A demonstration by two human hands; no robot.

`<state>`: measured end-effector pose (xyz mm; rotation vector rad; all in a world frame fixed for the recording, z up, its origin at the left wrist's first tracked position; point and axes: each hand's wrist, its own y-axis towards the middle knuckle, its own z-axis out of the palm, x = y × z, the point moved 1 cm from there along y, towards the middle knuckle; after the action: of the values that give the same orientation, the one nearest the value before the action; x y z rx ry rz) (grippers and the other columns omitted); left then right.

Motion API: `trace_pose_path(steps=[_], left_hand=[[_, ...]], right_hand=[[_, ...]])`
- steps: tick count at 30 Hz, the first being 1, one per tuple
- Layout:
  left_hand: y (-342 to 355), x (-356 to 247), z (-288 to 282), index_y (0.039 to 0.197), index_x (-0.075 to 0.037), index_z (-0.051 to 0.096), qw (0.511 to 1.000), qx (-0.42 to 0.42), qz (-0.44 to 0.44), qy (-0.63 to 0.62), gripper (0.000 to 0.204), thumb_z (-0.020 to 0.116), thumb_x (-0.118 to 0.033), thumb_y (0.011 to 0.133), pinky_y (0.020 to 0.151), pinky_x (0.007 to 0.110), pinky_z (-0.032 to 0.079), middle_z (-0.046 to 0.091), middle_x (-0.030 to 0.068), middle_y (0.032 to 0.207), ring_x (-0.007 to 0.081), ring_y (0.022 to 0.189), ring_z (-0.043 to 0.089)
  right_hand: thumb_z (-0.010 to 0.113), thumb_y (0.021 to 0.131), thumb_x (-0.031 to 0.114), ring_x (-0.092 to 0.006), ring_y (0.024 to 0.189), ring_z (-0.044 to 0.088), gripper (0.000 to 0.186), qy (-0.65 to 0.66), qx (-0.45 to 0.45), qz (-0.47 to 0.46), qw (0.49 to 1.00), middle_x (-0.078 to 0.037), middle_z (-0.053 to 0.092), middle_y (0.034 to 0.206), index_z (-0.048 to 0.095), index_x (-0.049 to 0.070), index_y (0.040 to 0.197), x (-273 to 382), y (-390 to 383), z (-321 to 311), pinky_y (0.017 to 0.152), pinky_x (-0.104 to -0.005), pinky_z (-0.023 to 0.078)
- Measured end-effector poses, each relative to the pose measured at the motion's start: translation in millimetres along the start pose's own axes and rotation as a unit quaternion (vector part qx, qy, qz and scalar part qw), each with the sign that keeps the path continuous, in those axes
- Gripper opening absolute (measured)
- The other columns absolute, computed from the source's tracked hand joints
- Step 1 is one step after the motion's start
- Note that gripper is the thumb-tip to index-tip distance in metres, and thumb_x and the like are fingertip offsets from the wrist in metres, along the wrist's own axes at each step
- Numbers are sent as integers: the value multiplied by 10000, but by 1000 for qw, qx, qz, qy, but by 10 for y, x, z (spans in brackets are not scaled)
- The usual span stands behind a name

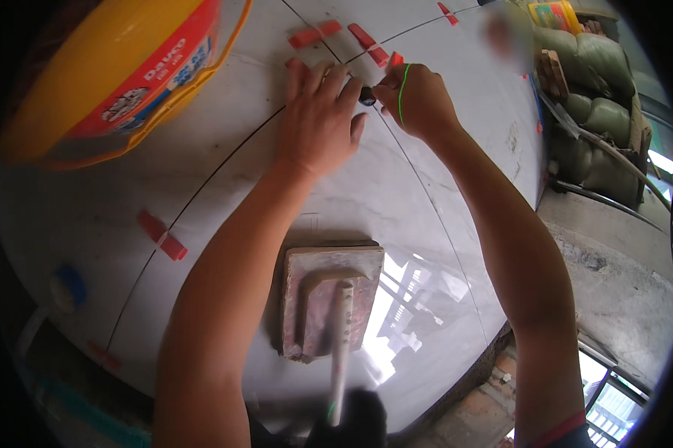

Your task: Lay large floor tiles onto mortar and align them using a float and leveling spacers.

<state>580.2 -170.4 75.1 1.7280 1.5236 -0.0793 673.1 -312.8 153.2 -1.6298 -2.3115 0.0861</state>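
My left hand point(320, 119) rests with fingers apart on the glossy marbled tiles point(224, 149), by a dark joint line and over part of a red wedge. My right hand point(419, 101), with a green band across it, is closed on a small black object point(366, 95) at the tile joint; its full shape is hidden. Red wedges with clips point(366, 42) sit along the joints beyond my hands, and another point(161, 233) lies at the left. A flat rectangular float point(306, 299) with a pale handle lies between my forearms.
A yellow bucket point(127, 60) with a red label stands at upper left. A blue-and-white roll point(69, 287) is at lower left. Stacked grey-green sacks point(594, 149), wood pieces and a small yellow tub point(551, 16) are beyond the tiles at right. Exposed brick point(482, 403) shows below the tile edge.
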Motion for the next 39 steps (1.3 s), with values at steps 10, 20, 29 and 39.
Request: trace_pose_path(steps=[10,20,29,39], left_hand=[[210,42,298,872,-126,758,1000,4,24,-13,224,905,-222,732,1189,568,320,668,28,1244,272,1279,535],[223,11,254,953,-182,800,1000,16,11,8,255,898,-317,760,1211,577,299,687,-2,1258,276,1266,549],[246,-3,287,984,-192,818,999,39,-13,26,247,866,-352,803,1219,564,285,721,-47,1243,260,1296,561],[256,1,330,907,-182,829,999,43,-24,1,198,865,-348,805,1232,591,255,743,-83,1090,224,1271,567]], right_hand=[[693,930,147,-319,819,712,82,-144,42,-148,977,-92,715,872,746,91,960,-127,-19,-104,701,-437,573],[628,901,57,-287,903,736,294,-246,56,-280,926,-72,706,974,678,137,1179,-125,-77,-184,772,-407,597],[665,983,140,-354,808,697,117,-170,65,-178,967,-152,681,883,653,69,1075,-203,-77,-76,736,-461,555],[578,1043,239,-344,731,710,211,-156,14,-202,967,-149,699,762,638,47,980,-210,-80,-16,661,-469,556]])
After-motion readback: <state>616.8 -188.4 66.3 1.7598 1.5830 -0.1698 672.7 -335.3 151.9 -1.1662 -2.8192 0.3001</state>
